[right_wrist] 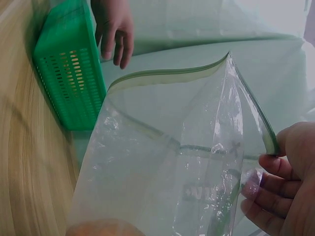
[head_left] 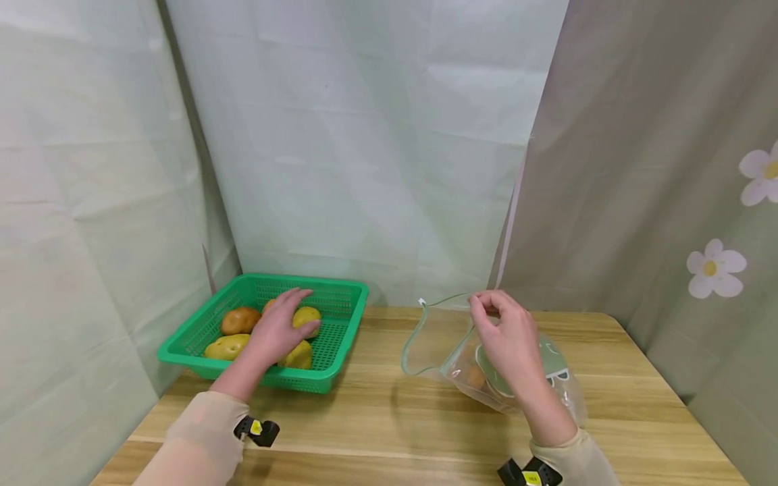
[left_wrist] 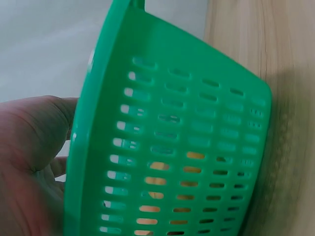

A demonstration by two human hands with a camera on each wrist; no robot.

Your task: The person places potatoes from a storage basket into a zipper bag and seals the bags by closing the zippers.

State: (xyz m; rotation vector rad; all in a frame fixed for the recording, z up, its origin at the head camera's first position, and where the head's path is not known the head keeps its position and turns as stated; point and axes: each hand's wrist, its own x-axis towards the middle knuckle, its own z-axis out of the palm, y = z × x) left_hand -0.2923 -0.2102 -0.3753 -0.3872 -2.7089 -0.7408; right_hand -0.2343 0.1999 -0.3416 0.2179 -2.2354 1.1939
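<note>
My left hand [head_left: 278, 334] reaches over the green basket [head_left: 339, 368], fingers spread above the potatoes, with no clear grip on any. Inside lie yellow potatoes [head_left: 226, 347] and a brown onion-like round vegetable [head_left: 240, 320]; my hand hides some of the pile. In the left wrist view the basket's slotted wall blocks the contents. My right hand [head_left: 509, 337] pinches the rim of a clear zip bag [right_wrist: 147, 113] with a green seal, and its mouth gapes toward the basket. An orange-brown round item [right_wrist: 106, 228] shows low in the bag, partly hidden.
Both stand on a wooden table [head_left: 377, 432], basket at left, bag at right. Pale cloth curtains [head_left: 377, 148] hang behind and on the left side. A flower-printed curtain [head_left: 644, 202] hangs on the right.
</note>
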